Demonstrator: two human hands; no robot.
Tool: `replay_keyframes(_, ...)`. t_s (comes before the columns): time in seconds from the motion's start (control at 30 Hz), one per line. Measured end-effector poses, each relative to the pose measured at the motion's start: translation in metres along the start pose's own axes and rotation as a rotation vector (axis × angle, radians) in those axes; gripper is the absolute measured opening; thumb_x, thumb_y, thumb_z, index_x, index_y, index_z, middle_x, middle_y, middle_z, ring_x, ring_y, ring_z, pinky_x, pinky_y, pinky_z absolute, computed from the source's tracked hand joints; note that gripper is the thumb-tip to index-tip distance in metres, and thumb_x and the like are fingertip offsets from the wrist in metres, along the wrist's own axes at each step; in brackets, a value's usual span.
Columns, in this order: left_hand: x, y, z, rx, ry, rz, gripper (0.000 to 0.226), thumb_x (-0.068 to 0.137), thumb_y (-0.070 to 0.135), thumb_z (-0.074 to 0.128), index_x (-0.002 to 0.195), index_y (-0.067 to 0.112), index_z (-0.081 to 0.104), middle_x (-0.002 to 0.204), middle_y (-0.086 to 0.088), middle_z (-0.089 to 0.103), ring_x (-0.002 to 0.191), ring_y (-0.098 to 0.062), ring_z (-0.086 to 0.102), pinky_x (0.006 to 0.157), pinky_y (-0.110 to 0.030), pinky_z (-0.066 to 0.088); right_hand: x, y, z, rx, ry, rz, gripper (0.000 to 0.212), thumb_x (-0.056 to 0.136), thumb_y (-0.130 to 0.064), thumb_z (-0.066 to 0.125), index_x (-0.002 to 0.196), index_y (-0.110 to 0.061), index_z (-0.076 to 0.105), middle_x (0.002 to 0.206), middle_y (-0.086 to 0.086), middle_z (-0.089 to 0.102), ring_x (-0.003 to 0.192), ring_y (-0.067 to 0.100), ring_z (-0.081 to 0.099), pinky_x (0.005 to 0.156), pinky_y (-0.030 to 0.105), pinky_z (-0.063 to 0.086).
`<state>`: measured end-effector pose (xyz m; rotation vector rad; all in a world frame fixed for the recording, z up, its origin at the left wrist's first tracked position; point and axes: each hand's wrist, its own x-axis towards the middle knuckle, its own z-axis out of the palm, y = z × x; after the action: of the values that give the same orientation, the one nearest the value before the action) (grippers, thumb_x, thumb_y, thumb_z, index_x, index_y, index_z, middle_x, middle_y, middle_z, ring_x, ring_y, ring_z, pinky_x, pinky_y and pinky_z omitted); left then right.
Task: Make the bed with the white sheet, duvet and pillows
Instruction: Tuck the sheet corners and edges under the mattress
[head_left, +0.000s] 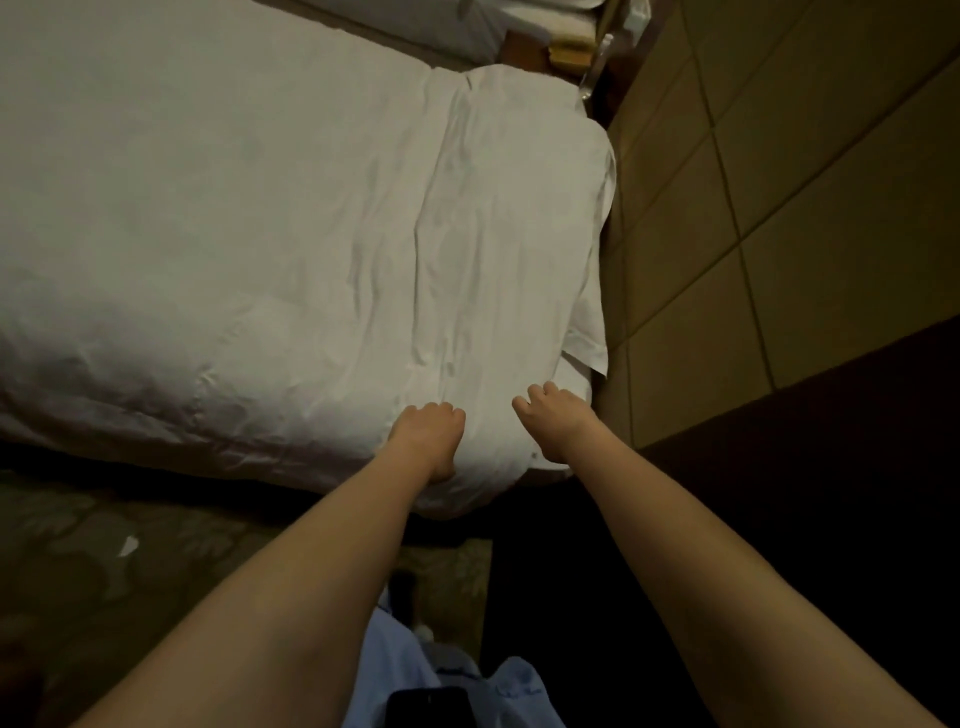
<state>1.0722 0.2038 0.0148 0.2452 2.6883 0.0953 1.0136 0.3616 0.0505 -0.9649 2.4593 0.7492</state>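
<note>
One bed (78, 426) fills the left and centre of the frame, covered by a white duvet (234, 208) that reaches from the upper left down to the near edge at lower centre. Duvet surface is wrinkled, with a long fold line running top to bottom right of centre. Its right side hangs over the bed edge, one corner flap sticking out at centre right. Tiled wall (779, 182) takes the right of the frame, with a dark panel below it. Patterned carpet (104, 545) sits lower left, with a small white scrap (128, 545) lying on it. Stacked white linen and a wooden piece show at top centre-right, too cropped to identify. Pale blue clothing (410, 670) of the person is at bottom centre, with a dark flat object against it at the bottom edge. Both bare forearms reach up from the bottom. Left hand (426, 434) rests on the duvet near its bottom edge, fingers curled under, appears to bunch the fabric. Right hand (553, 418) just beside it, close to the duvet's lower right corner, fingers curled onto the fabric; actual pinch cannot be confirmed for either hand.
</note>
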Motion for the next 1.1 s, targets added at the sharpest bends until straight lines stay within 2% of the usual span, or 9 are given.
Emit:
replay_keyframes(0.47, 0.142, 0.001, 0.021, -0.162, -0.137, -0.113, 0.043, 0.091, 0.027, 0.053, 0.128, 0.010, 0.038, 0.129, -0.009, 0.044, 0.119, -0.026, 0.044, 0.096, -0.035, 0.037, 0.105, 0.057, 0.064, 0.046, -0.098, -0.228, 0.035, 0.091, -0.004, 0.044, 0.126, -0.001, 0.043, 0.127, 0.020, 0.044, 0.117, 0.033, 0.042, 0.091, 0.038, 0.036)
replay_keyframes(0.57, 0.171, 0.008, 0.038, -0.230, -0.147, -0.123, 0.042, 0.091, 0.027, 0.052, 0.127, 0.010, 0.038, 0.129, -0.008, 0.043, 0.118, -0.025, 0.044, 0.094, -0.034, 0.037, 0.137, 0.071, 0.097, -0.010, -0.015, -0.316, 0.034, 0.060, -0.014, 0.077, 0.092, -0.007, 0.067, 0.089, 0.014, 0.062, 0.080, 0.028, 0.060, 0.065, 0.030, 0.047)
replay_keyframes(0.63, 0.189, 0.008, 0.053, -0.265, -0.160, -0.161, 0.043, 0.090, 0.029, 0.051, 0.127, 0.012, 0.038, 0.127, -0.007, 0.043, 0.116, -0.025, 0.044, 0.093, -0.034, 0.037, 0.163, 0.078, 0.127, -0.057, 0.025, -0.382, 0.021, 0.052, -0.018, 0.077, 0.071, -0.015, 0.070, 0.068, 0.005, 0.063, 0.059, 0.020, 0.058, 0.050, 0.023, 0.044)
replay_keyframes(0.7, 0.207, 0.005, 0.071, -0.298, -0.116, -0.212, 0.043, 0.083, 0.030, 0.054, 0.121, 0.011, 0.043, 0.118, -0.007, 0.047, 0.108, -0.027, 0.050, 0.087, -0.036, 0.041, 0.184, 0.082, 0.154, -0.112, 0.078, -0.415, 0.013, 0.064, -0.021, 0.060, 0.069, -0.018, 0.072, 0.069, 0.003, 0.065, 0.058, 0.018, 0.058, 0.052, 0.021, 0.044)
replay_keyframes(0.83, 0.247, 0.000, 0.108, -0.446, -0.003, -0.287, 0.053, 0.042, 0.031, 0.061, 0.087, 0.005, 0.057, 0.076, -0.011, 0.056, 0.061, -0.029, 0.059, 0.051, -0.034, 0.048, 0.221, 0.092, 0.190, -0.205, 0.134, -0.566, 0.018, 0.072, -0.026, 0.063, 0.087, -0.022, 0.073, 0.089, 0.005, 0.069, 0.078, 0.024, 0.065, 0.078, 0.035, 0.053)
replay_keyframes(0.9, 0.260, -0.002, 0.107, -0.484, -0.017, -0.318, 0.069, 0.042, 0.034, 0.073, 0.102, 0.002, 0.057, 0.088, -0.014, 0.061, 0.072, -0.030, 0.062, 0.060, -0.033, 0.052, 0.238, 0.096, 0.200, -0.197, 0.171, -0.604, 0.029, 0.079, -0.019, 0.047, 0.097, -0.024, 0.069, 0.097, 0.007, 0.067, 0.089, 0.028, 0.065, 0.090, 0.045, 0.050)
replay_keyframes(0.93, 0.264, -0.002, 0.107, -0.517, -0.053, -0.337, 0.078, 0.052, 0.035, 0.077, 0.118, 0.000, 0.053, 0.107, -0.016, 0.059, 0.090, -0.031, 0.062, 0.075, -0.034, 0.052, 0.247, 0.098, 0.202, -0.204, 0.189, -0.612, 0.034, 0.080, -0.018, 0.042, 0.105, -0.024, 0.064, 0.103, 0.009, 0.065, 0.094, 0.031, 0.063, 0.092, 0.048, 0.049)
replay_keyframes(1.0, 0.266, 0.003, 0.118, -0.527, -0.133, -0.374, 0.088, 0.079, 0.039, 0.065, 0.146, 0.002, 0.022, 0.146, -0.015, 0.030, 0.131, -0.030, 0.037, 0.107, -0.034, 0.033, 0.260, 0.103, 0.208, -0.218, 0.251, -0.643, 0.042, 0.081, -0.020, 0.039, 0.122, -0.023, 0.047, 0.116, 0.014, 0.053, 0.104, 0.035, 0.056, 0.095, 0.054, 0.047)
replay_keyframes(1.1, 0.265, 0.013, 0.132, -0.604, -0.252, -0.438, 0.096, 0.089, 0.046, 0.054, 0.149, 0.002, -0.007, 0.157, -0.013, -0.002, 0.145, -0.028, 0.006, 0.117, -0.034, 0.010, 0.283, 0.107, 0.210, -0.296, 0.284, -0.677, 0.053, 0.078, -0.024, 0.048, 0.130, -0.023, 0.038, 0.124, 0.015, 0.048, 0.111, 0.037, 0.052, 0.096, 0.058, 0.044)
